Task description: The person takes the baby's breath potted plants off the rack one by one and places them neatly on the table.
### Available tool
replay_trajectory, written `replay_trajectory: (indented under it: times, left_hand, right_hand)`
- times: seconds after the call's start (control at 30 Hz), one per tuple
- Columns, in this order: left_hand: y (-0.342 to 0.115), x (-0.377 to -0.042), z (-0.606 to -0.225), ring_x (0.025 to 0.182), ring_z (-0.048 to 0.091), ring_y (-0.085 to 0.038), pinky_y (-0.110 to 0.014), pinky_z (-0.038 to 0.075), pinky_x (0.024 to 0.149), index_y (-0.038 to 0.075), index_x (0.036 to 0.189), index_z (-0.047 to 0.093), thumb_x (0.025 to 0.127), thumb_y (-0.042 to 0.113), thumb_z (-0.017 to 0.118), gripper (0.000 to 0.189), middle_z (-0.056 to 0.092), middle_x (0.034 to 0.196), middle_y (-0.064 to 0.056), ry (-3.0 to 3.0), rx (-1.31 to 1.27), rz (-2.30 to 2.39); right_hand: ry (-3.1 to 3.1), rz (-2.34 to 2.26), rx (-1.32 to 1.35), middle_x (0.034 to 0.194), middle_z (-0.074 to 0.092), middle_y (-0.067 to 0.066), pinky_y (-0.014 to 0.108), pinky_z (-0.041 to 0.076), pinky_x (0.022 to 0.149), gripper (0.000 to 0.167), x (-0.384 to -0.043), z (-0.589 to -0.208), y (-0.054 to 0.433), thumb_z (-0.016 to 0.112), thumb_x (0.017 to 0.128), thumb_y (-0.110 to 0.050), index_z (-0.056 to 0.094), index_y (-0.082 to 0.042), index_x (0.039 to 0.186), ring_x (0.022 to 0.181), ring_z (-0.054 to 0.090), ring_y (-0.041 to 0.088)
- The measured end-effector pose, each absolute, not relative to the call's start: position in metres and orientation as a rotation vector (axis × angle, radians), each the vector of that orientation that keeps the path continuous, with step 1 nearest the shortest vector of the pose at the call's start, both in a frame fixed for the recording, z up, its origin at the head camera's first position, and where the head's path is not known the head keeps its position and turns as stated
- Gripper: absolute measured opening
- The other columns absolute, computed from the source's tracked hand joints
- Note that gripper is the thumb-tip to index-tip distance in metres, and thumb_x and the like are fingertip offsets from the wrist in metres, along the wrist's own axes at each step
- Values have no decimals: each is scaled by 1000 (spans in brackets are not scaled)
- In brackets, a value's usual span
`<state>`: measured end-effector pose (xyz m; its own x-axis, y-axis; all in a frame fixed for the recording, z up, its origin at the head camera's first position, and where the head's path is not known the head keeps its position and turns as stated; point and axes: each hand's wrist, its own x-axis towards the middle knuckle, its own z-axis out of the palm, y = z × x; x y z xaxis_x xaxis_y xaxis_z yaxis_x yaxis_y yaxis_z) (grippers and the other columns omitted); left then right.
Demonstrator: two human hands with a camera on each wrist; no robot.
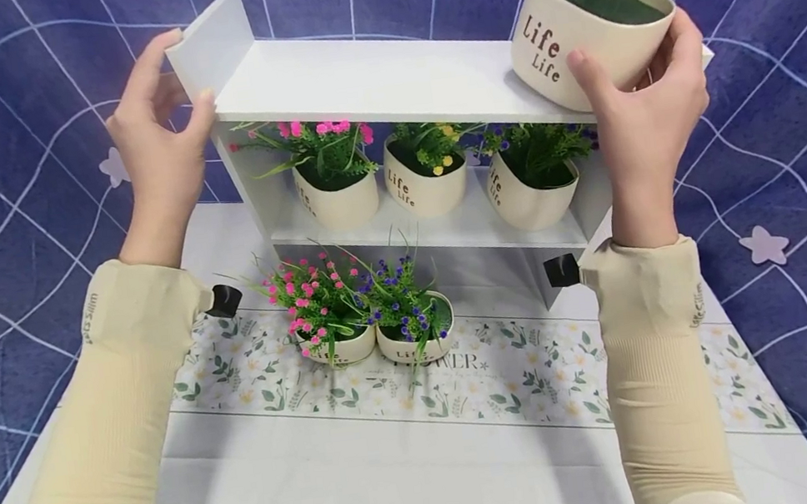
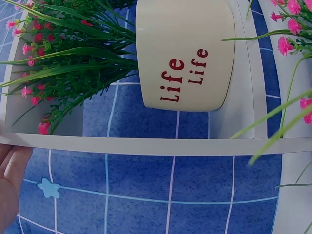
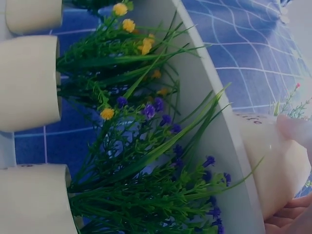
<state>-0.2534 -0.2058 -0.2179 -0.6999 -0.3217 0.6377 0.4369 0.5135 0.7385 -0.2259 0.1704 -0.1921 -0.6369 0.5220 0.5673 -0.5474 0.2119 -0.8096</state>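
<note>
Since the cream pot (image 1: pixel 597 41) looks light, stiff and rather smooth, its rounded wall is likely the best hold — there the right hand (image 1: pixel 651 112) grasps it, thumb in front, fingers round its side, at the top board's (image 1: pixel 366 71) right end — while the left hand (image 1: pixel 151 136) grips the left panel (image 1: pixel 219 43).

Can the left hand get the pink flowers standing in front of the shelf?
Probably yes: nothing stands in front of the pink-flowered potted plant. But the left hand grips the white shelf, so it would likely have to let go first.
</note>
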Motion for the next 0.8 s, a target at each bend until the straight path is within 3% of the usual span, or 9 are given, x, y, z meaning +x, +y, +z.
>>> replay_trajectory:
  times: [0.4, 0.8]
  left_hand:
    - [-206, -253, -218, 93, 66, 3, -19, 49, 91, 27, 132, 59, 88, 5, 65, 50, 73, 112, -6, -1976, -90, -1260]
    - [-205, -253, -218, 96, 67, 1, -19, 50, 93, 28, 132, 58, 88, 6, 65, 50, 72, 115, -6, -1992, -79, -1245]
  right_hand:
    - [-1473, 1773, 179, 109, 66, 8, 26, 50, 96, 67, -205, -191, 172, 83, 58, -5, 60, -3, 121, 102, 63, 20]
    - [-1460, 1918, 315, 114, 66, 14, 29, 53, 93, 67, -195, -204, 192, 81, 62, 1, 59, -3, 126, 104, 66, 26]
